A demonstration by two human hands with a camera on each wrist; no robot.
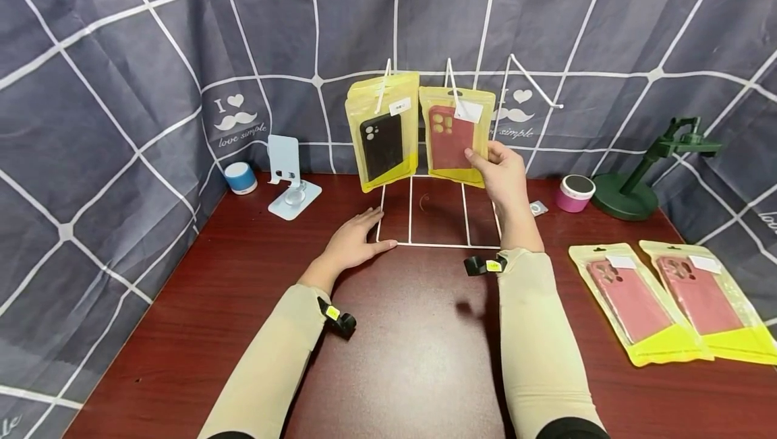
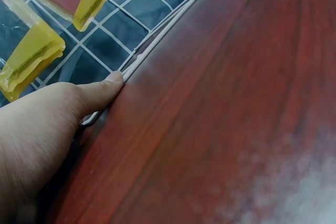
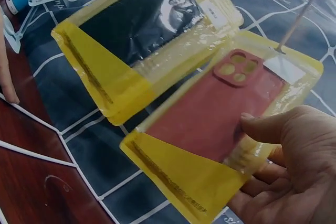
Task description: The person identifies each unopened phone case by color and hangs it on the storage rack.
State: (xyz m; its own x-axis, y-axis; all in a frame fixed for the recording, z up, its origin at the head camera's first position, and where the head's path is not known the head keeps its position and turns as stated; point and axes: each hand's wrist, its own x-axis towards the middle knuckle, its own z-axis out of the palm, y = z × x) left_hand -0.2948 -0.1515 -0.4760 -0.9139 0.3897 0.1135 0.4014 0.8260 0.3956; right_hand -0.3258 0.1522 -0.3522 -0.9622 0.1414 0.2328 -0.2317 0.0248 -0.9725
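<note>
I had the right hand (image 1: 508,177) pinch the red-case bag (image 1: 450,141), the left hand (image 1: 353,242) touch the wire rack (image 1: 437,245), fingers extended, probably steadying it.

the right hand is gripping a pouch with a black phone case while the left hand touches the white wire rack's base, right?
One slip: the pouch the right hand grips holds a red phone case, not a black one, as the right wrist view shows. The left hand does touch the white wire rack's base.

Packets (image 1: 452,145) on the rack (image 1: 437,245), phone stand (image 1: 285,156) to its left, two more packets (image 1: 634,304) to its right.
</note>
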